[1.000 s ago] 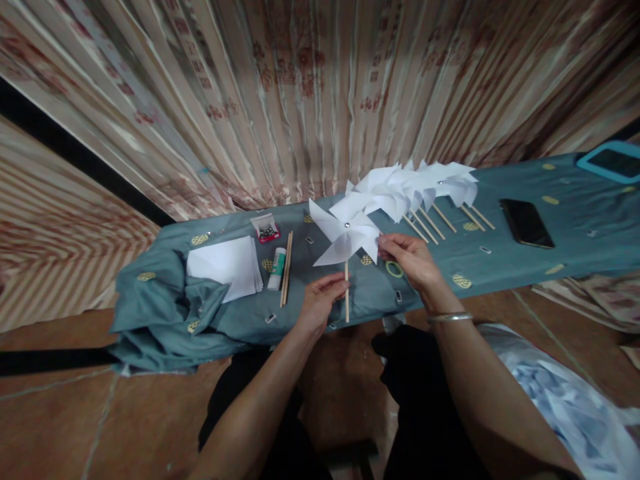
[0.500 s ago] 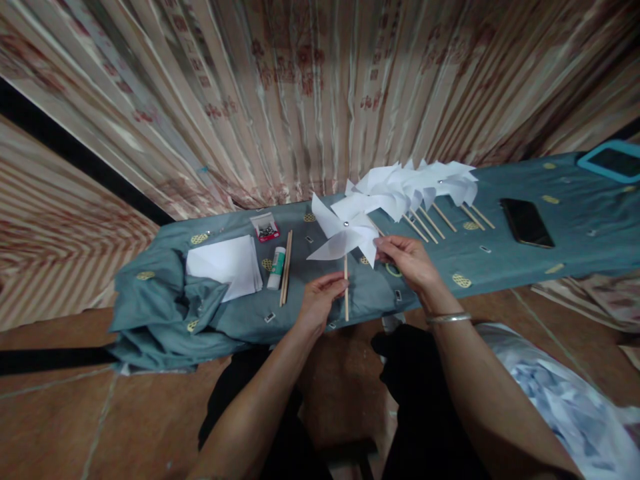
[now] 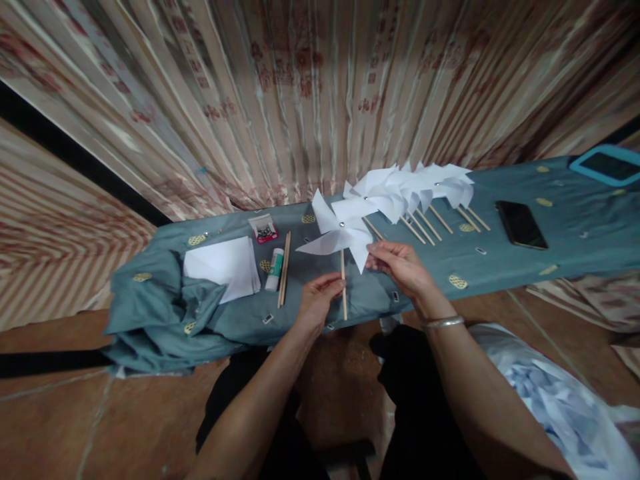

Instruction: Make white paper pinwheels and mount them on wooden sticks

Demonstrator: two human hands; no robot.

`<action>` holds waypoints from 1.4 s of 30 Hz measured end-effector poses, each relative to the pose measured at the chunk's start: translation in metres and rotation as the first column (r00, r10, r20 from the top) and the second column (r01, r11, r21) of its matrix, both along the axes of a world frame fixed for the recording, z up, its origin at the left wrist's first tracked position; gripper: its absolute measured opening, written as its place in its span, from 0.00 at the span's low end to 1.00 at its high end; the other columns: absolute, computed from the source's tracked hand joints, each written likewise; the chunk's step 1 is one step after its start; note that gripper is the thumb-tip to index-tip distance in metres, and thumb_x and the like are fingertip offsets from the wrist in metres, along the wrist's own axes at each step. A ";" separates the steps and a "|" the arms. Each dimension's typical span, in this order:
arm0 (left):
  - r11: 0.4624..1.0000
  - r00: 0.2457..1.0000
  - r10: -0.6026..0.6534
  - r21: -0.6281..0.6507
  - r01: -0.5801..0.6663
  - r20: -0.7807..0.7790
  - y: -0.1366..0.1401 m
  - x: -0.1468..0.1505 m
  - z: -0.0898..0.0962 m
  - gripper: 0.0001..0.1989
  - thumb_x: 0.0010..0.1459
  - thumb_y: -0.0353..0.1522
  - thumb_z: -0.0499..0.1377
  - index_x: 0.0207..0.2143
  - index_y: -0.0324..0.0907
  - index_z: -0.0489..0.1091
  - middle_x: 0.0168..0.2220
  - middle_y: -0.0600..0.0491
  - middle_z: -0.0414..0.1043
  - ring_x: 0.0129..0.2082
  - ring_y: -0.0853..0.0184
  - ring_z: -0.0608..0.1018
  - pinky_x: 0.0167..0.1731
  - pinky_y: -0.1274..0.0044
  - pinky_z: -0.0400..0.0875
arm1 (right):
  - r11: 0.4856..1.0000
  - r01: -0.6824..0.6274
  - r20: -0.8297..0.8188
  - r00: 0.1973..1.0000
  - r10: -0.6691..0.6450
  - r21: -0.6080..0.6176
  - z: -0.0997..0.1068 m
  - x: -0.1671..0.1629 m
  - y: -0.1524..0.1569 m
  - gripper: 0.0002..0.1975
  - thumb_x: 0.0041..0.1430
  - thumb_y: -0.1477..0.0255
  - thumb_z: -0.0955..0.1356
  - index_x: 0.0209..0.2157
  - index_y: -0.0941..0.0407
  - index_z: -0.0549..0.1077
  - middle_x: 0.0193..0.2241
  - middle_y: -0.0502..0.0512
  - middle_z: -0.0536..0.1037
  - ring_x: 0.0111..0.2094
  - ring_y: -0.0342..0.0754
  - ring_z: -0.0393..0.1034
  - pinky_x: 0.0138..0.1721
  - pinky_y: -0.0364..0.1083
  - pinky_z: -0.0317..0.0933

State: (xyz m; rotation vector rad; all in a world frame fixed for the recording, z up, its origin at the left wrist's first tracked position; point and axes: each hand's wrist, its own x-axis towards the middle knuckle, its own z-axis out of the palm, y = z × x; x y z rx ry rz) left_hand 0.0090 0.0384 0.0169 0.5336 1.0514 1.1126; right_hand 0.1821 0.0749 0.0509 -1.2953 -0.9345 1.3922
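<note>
A white paper pinwheel (image 3: 325,220) stands in front of me on a thin wooden stick (image 3: 344,308), a shiny pin at its centre. My left hand (image 3: 320,299) pinches the stick below the blades. With thumb and fingers closed, my right hand (image 3: 397,263) is at the edge of the lower right blade. Behind it, several finished-looking pinwheels (image 3: 400,190) lie overlapped in a row, their sticks pointing toward me. Left of my hands are a few loose sticks (image 3: 285,270), a glue stick (image 3: 274,269) and a small open box of metal pins (image 3: 263,229).
A stack of white paper (image 3: 223,263) lies at the left on the green cloth (image 3: 240,320), near its bunched end. To the right are a black phone (image 3: 521,225) and a blue-framed tablet (image 3: 607,165). A plastic bag of paper scraps (image 3: 555,400) sits on the floor. A curtain (image 3: 300,100) hangs behind.
The held pinwheel's blades have turned clockwise a little, and my right hand has shifted slightly left and down with the blade. My left hand keeps its grip on the stick.
</note>
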 end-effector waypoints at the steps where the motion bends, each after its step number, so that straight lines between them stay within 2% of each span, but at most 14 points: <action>1: 1.000 1.000 0.001 0.003 -0.001 -0.005 0.000 0.000 0.000 0.17 0.30 0.33 0.74 0.27 0.39 0.79 0.27 0.53 0.78 0.26 0.73 0.74 0.33 0.77 0.68 | 1.000 -0.011 -0.006 1.000 0.011 -0.007 0.000 0.000 -0.001 0.19 0.35 0.57 0.79 0.21 0.56 0.76 0.19 0.49 0.77 0.21 0.39 0.68 0.26 0.40 0.60; 13: 0.999 0.999 0.032 -0.003 -0.032 -0.007 0.006 0.005 0.001 0.17 0.28 0.32 0.75 0.26 0.40 0.79 0.23 0.54 0.77 0.25 0.73 0.73 0.32 0.78 0.67 | 0.997 -0.031 -0.101 0.995 0.024 -0.071 0.002 -0.013 -0.005 0.22 0.30 0.55 0.79 0.21 0.57 0.77 0.20 0.51 0.79 0.22 0.38 0.70 0.26 0.38 0.61; 22: 0.998 0.999 -0.040 0.053 0.039 0.013 0.008 0.009 0.002 0.18 0.34 0.34 0.74 0.31 0.39 0.80 0.31 0.50 0.80 0.31 0.70 0.77 0.38 0.77 0.68 | 0.994 -0.108 -0.120 0.987 0.104 -0.028 0.003 -0.022 -0.008 0.19 0.37 0.55 0.78 0.21 0.57 0.76 0.21 0.50 0.79 0.23 0.38 0.70 0.29 0.39 0.62; 28: 0.997 0.999 -0.041 0.059 0.039 0.032 0.009 0.012 0.004 0.17 0.34 0.33 0.74 0.31 0.39 0.80 0.32 0.49 0.81 0.36 0.66 0.79 0.44 0.74 0.68 | 0.992 -0.123 -0.083 0.989 0.122 -0.007 0.002 -0.023 -0.008 0.19 0.40 0.55 0.76 0.21 0.57 0.76 0.22 0.50 0.78 0.23 0.38 0.68 0.29 0.39 0.61; 36: 0.997 1.000 -0.028 0.070 0.029 -0.008 0.009 0.012 0.003 0.15 0.33 0.34 0.73 0.29 0.41 0.80 0.29 0.52 0.80 0.29 0.70 0.76 0.36 0.77 0.69 | 0.989 -0.143 0.030 0.989 0.142 0.022 0.002 -0.024 -0.007 0.19 0.39 0.55 0.77 0.19 0.56 0.75 0.18 0.48 0.76 0.20 0.38 0.64 0.26 0.40 0.58; 42: 0.998 1.000 -0.018 0.060 0.019 -0.020 0.010 0.011 0.003 0.15 0.33 0.34 0.73 0.29 0.40 0.80 0.28 0.52 0.79 0.28 0.70 0.75 0.36 0.77 0.68 | 0.985 -0.161 0.147 0.977 0.151 0.055 0.005 -0.026 -0.008 0.20 0.36 0.53 0.77 0.17 0.56 0.74 0.16 0.47 0.73 0.18 0.39 0.62 0.23 0.41 0.58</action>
